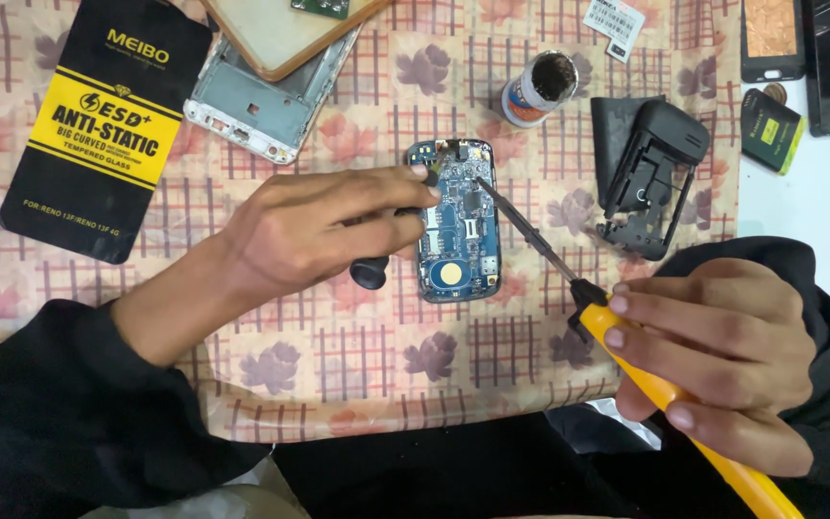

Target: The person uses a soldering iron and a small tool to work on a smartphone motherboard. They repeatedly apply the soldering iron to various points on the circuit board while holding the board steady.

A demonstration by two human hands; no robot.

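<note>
Circuit board (pixel 457 219), blue and oblong, lies flat near the middle of the floral, checked tablecloth (pixel 357 346), its gold round contact toward the person and its small metal cans and slots facing up. Nearest the camera, the right hand (pixel 713 360) closes its fingers around the yellow handle of a soldering iron (pixel 626 351), whose dark shaft slants up and left until the tip sits on or just above the upper part of the board. The left hand (pixel 324 226) comes in from the other side, fingers curled tight on a black-handled tool (pixel 374 269) whose working end meets the board's upper left edge; the fingertips seem to rest against that edge, though I cannot tell if they press it.

By its look the board is light, thin and rigid, and probably fragile: it would slide easily on the cloth and its tiny parts would not bear a squeeze. The bare long edges look like the safest place to take hold, clear of the components and of the hot tip.

Just right of the board lies a black plastic phone housing (pixel 647 178). Beyond it stands a small open jar (pixel 540 88) with dark contents. Further left, a silver metal frame (pixel 266 96) lies partly under a wooden-edged panel (pixel 280 34), and a black and yellow glass-protector packet (pixel 103 125) rests at the far left.
</note>
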